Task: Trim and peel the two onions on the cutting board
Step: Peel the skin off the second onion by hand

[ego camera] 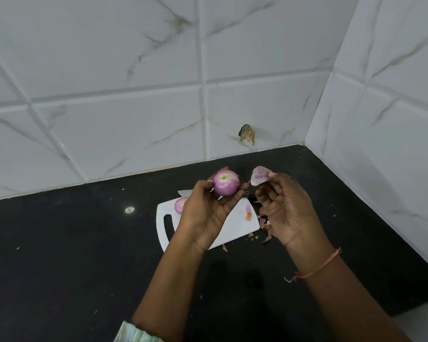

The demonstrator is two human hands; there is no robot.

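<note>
Head view: black counter (60, 243) w/ white cutting board (240, 225), marble-tile walls (134, 70); left-hand fingers (232, 196) round onion (226, 182), right-hand fingers (272, 178) pinching peel (260, 175).

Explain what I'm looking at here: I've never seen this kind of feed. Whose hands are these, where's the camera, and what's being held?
There is no machine: a person works with two bare hands. The one picture comes from a camera on the person's head, looking forward and down at a black counter in a tiled corner.

The left hand holds a peeled onion in a fingertip grip, above the board. The right hand pinches a loose piece of skin.

On the counter lies a white cutting board. A second onion sits on its far left corner, partly hidden by the left hand. A knife lies behind the board, mostly hidden by the hands. Skin scraps are piled at the board's right edge.
</note>
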